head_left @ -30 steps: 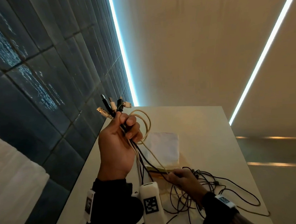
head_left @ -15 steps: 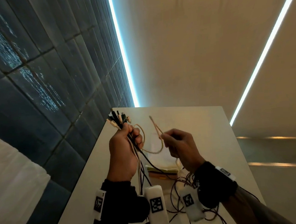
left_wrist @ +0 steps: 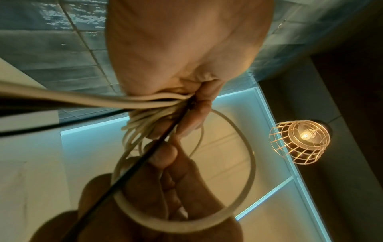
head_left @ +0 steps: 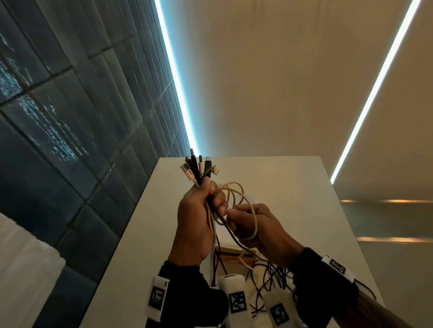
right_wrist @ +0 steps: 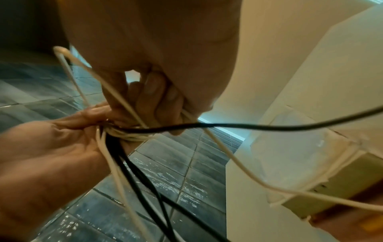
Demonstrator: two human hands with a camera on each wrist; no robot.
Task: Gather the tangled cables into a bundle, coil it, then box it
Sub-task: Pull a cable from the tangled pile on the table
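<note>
My left hand point(head_left: 198, 216) is raised above the table and grips a bundle of black and cream cables, with several plug ends point(head_left: 197, 167) sticking up out of the fist. Cream loops point(head_left: 238, 195) hang off its fingers. My right hand point(head_left: 250, 225) sits right against it and pinches a cream cable point(right_wrist: 132, 111), a loop of which lies over its back. In the left wrist view the cream loop point(left_wrist: 244, 180) rings the right hand's fingers. Black cable tails point(head_left: 269, 275) trail down to the table. The box point(right_wrist: 311, 165) lies beneath the hands, mostly hidden.
The white table point(head_left: 301, 183) runs away from me, with a dark tiled wall point(head_left: 55, 149) along its left edge. Loose black cables point(head_left: 367, 289) lie on the table near my right wrist. A caged lamp point(left_wrist: 300, 142) glows in the left wrist view.
My right hand came up from the cables on the table, carrying a cream cable, and closed in against the left fist. The left hand dipped and then rose again.
</note>
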